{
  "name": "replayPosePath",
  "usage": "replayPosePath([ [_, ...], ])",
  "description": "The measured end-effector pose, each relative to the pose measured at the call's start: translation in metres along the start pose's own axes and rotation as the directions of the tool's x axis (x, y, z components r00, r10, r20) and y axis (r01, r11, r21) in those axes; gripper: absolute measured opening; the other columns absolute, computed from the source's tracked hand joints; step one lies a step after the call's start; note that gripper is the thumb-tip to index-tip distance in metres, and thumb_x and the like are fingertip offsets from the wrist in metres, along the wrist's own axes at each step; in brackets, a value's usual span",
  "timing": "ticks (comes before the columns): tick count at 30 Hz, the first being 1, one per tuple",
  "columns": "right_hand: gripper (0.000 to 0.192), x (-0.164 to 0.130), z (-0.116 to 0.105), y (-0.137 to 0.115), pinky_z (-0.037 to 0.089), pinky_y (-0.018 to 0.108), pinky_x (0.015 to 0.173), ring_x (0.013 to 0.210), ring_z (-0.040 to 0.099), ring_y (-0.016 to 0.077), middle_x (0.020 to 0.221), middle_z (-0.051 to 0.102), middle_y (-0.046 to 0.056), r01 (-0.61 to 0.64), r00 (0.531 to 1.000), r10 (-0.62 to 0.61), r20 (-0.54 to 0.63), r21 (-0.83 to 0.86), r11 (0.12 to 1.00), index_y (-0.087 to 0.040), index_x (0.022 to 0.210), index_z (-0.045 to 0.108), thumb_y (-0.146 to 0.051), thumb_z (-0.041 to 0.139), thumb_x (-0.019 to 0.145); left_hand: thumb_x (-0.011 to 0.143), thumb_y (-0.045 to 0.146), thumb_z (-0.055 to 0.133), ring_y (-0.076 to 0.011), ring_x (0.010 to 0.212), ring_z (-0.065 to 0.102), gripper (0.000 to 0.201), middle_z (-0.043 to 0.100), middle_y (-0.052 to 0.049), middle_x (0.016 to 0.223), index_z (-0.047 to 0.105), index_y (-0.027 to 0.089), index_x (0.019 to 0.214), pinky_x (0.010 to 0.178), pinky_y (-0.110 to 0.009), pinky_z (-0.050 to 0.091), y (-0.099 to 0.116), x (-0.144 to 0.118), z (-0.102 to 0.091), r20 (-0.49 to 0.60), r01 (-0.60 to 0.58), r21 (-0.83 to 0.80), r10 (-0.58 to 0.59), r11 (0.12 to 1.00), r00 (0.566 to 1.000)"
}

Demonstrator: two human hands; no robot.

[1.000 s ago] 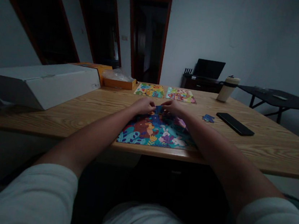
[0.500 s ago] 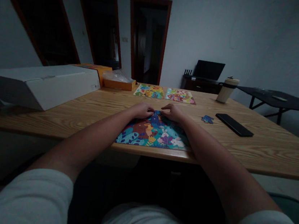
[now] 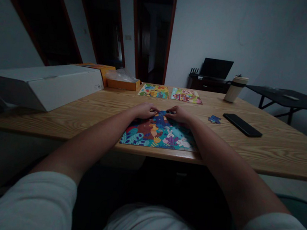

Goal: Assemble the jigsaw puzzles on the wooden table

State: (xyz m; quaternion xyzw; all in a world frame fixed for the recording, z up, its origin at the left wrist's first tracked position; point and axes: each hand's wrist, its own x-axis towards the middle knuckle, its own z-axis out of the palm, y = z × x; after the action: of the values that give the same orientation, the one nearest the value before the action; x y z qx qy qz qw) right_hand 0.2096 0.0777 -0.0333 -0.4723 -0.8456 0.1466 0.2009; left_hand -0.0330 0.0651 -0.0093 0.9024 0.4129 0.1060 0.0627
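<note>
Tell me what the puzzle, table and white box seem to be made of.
Puzzle: probably printed cardboard, by its thin, flat, colourful picture; finish unclear in this dimness. Table: wood or wood-look veneer, by its wavy grain, with a faint sheen. White box: likely matte cardboard, by its dull, folded sides.

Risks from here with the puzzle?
1. The puzzle lies along the near edge of the table; a tug toward the person might slide it over.
2. The left hand and right hand are at its far side; uneven pressure could shift it.
3. Loose pieces lie right of the hands; a sideways sweep might scatter them.
</note>
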Motion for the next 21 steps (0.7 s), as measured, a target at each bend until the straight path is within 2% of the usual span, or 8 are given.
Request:
replayPosePath([
  [9, 0.035, 0.000, 0.000, -0.005, 0.050, 0.032, 0.077, 0.090, 0.068, 0.0265, 0.110, 0.074, 0.009, 0.018, 1.000, -0.018, -0.002, -0.033, 0.999, -0.024, 0.110, 0.077, -0.045, 0.063, 0.085, 0.089, 0.029, 0.050, -0.0216, 0.107, 0.063, 0.038, 0.070, -0.009, 0.119, 0.071, 0.020, 0.119, 0.092, -0.026, 0.044, 0.001, 0.002, 0.002, 0.027, -0.011, 0.035, 0.010, 0.999, 1.000],
  [12, 0.036, -0.001, 0.000, -0.008, 0.049, 0.032, 0.079, 0.094, 0.068, 0.0270, 0.112, 0.073, 0.009, -0.018, 1.000, 0.018, -0.003, -0.071, 0.997, -0.025, 0.111, 0.076, -0.046, 0.064, 0.085, 0.090, 0.031, 0.049, -0.0220, 0.108, 0.062, 0.040, 0.069, -0.011, 0.121, 0.070, 0.018, 0.121, 0.093, -0.027, 0.044, 0.006, 0.000, 0.000, 0.034, 0.001, 0.074, -0.003, 0.997, 0.999],
  [17, 0.042, -0.003, -0.005, -0.015, 0.050, 0.034, 0.085, 0.095, 0.068, 0.0265, 0.112, 0.073, 0.011, -0.109, 0.993, 0.112, 0.031, -0.069, 0.992, -0.022, 0.118, 0.073, -0.048, 0.063, 0.086, 0.092, 0.034, 0.048, -0.0199, 0.110, 0.061, 0.039, 0.067, -0.007, 0.124, 0.068, 0.024, 0.124, 0.095, -0.026, 0.042, 0.009, -0.001, -0.002, 0.056, 0.026, 0.131, -0.033, 0.991, 0.998],
  [19, 0.041, -0.002, -0.020, -0.015, 0.049, 0.034, 0.090, 0.103, 0.066, 0.0252, 0.120, 0.070, 0.011, -0.091, 0.995, 0.090, -0.044, -0.003, 0.996, -0.020, 0.122, 0.070, -0.043, 0.061, 0.089, 0.093, 0.036, 0.046, -0.0198, 0.111, 0.060, 0.041, 0.067, -0.007, 0.125, 0.067, 0.023, 0.125, 0.095, -0.026, 0.042, 0.007, -0.002, -0.003, 0.067, 0.017, 0.121, -0.025, 0.993, 0.997],
  [21, 0.041, -0.001, -0.047, -0.009, 0.049, 0.032, 0.091, 0.107, 0.064, 0.0224, 0.127, 0.066, 0.011, -0.064, 0.976, 0.084, -0.200, 0.107, 0.992, -0.018, 0.128, 0.065, -0.038, 0.056, 0.093, 0.094, 0.039, 0.045, -0.0207, 0.111, 0.060, 0.043, 0.067, -0.008, 0.125, 0.067, 0.021, 0.126, 0.095, -0.026, 0.042, 0.004, -0.002, -0.002, 0.072, 0.000, 0.105, -0.008, 0.995, 0.997],
])
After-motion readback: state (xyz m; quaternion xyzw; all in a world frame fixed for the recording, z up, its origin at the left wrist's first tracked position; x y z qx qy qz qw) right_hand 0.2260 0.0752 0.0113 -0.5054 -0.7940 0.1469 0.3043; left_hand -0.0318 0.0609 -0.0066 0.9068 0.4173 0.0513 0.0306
